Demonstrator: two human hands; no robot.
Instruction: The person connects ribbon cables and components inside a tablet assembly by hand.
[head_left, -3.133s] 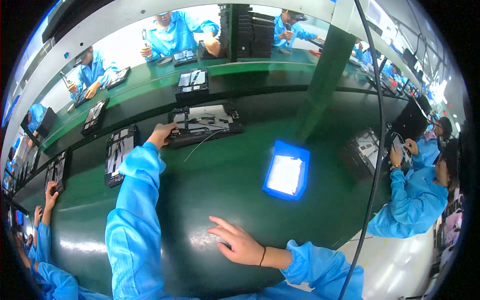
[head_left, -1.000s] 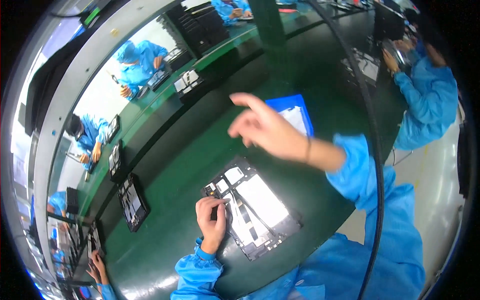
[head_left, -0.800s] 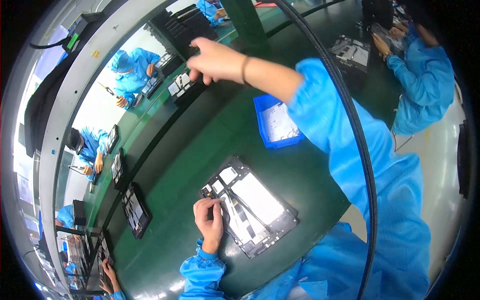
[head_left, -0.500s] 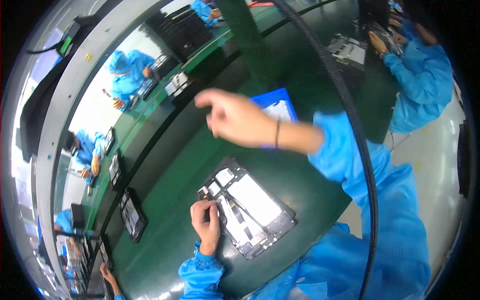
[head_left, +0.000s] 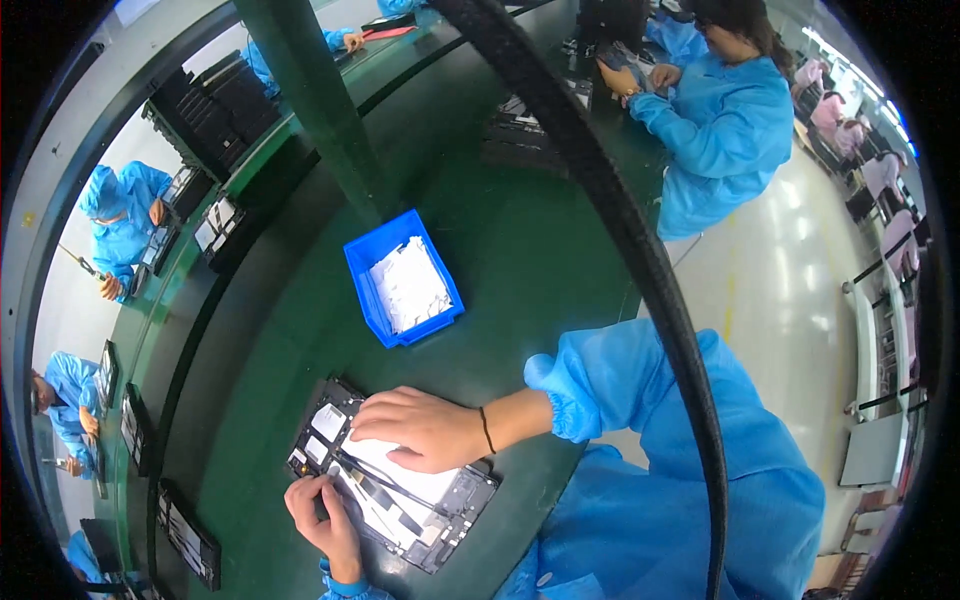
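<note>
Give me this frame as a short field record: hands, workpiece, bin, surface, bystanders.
left hand: fingertips on the lower left edge of the opened tablet
right hand: flat, palm down on the tablet's white panel
opened tablet: dark frame, back off, lying flat
blue bin: beyond the tablet, apart from it, holds white sheets
green table: bears both
co-workers: blue coats, at the table's far sides

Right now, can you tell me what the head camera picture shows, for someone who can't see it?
Right hand lies flat on an opened black flat device on a green table; left hand touches its near edge. A blue plastic bin of white sheets sits behind.
</note>
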